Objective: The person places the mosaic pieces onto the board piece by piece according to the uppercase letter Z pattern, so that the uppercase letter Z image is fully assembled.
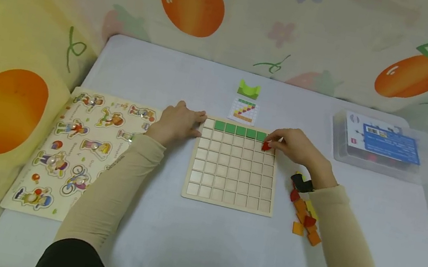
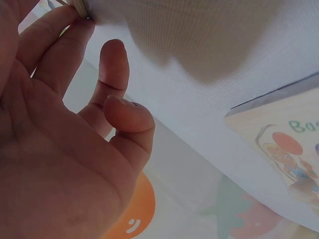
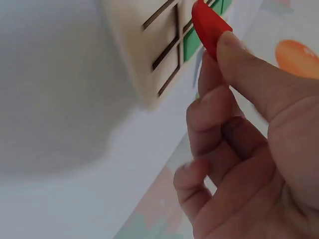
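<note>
A wooden grid board [image 1: 227,206] lies on the table, with several green square tiles [image 1: 240,131] in its top row. At the right end of that row my right hand [image 1: 295,147] pinches a red tile [image 3: 212,27] between thumb and forefinger, just over the board. The tile looks triangular, partly covered by the fingers. My left hand [image 1: 177,122] touches the board's upper left edge with its fingertips; in the left wrist view its fingers [image 2: 65,55] are loosely bent and hold nothing.
Beyond the board lie a pattern card [image 1: 243,111] and a light green holder [image 1: 249,90]. Loose orange, red, yellow and black pieces [image 1: 298,228] are heaped beneath the right forearm. A picture puzzle board [image 1: 65,145] lies left, a clear plastic box [image 1: 342,149] at the back right.
</note>
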{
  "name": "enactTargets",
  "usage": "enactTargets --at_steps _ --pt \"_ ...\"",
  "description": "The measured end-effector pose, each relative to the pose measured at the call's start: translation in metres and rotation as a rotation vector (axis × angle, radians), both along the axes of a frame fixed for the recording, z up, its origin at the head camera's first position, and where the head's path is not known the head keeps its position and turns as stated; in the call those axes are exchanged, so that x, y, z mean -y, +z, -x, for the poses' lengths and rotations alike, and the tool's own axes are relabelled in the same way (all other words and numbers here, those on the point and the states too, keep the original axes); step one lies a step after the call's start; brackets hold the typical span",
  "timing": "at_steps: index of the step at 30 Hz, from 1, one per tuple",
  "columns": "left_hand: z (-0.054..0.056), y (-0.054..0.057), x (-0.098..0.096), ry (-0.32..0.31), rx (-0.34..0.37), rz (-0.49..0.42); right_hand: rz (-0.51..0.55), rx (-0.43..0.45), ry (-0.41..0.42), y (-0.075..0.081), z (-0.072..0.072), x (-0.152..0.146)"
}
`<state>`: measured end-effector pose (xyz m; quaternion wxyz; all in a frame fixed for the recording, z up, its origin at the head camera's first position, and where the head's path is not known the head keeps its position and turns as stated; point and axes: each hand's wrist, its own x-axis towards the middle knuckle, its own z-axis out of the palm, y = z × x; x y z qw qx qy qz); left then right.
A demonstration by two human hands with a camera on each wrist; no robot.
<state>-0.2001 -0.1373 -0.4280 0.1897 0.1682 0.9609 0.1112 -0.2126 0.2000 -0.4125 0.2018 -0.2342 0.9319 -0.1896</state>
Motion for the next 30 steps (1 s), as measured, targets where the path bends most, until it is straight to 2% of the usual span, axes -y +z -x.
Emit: enactTargets --at_steps 8,17,30 --pt "0.001 0.002 -0.004 -0.002 -0.014 -0.019 -0.077 0.004 -0.068 0.001 0.007 0.018" --pt "0.002 0.001 -0.005 -0.003 -0.012 -0.015 -0.106 0.048 -0.129 0.001 0.003 0.021" --pt "-0.001 0.002 0.0 0.006 -0.005 0.008 -0.092 -0.016 -0.122 -0.003 -0.003 0.004"
